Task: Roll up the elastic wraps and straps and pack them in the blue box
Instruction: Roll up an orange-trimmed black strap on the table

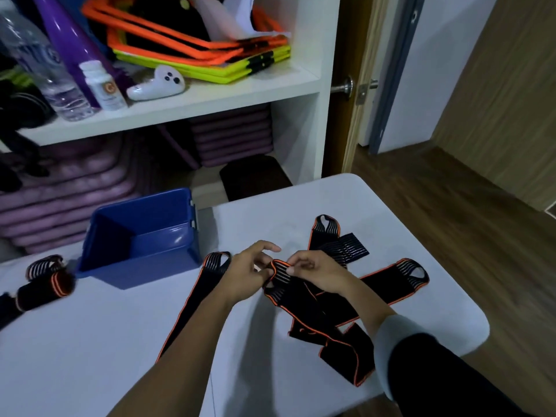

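At lower centre, both hands pinch the looped end of one black, orange-edged wrap (304, 296): the left hand (248, 273) and right hand (316, 270) each have a closed grip on it. Its long axis trails toward the lower right, near the bench (90, 341) edge. The blue box (138, 239) stands open beyond, upper left, nearer the left hand, with clear bench between.

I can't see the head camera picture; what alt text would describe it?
Two bare hands, left hand and right hand, pinch the striped end of a black, orange-edged elastic wrap above a white table. More unrolled wraps lie beside it; an open blue box sits behind, with rolled wraps at its left.
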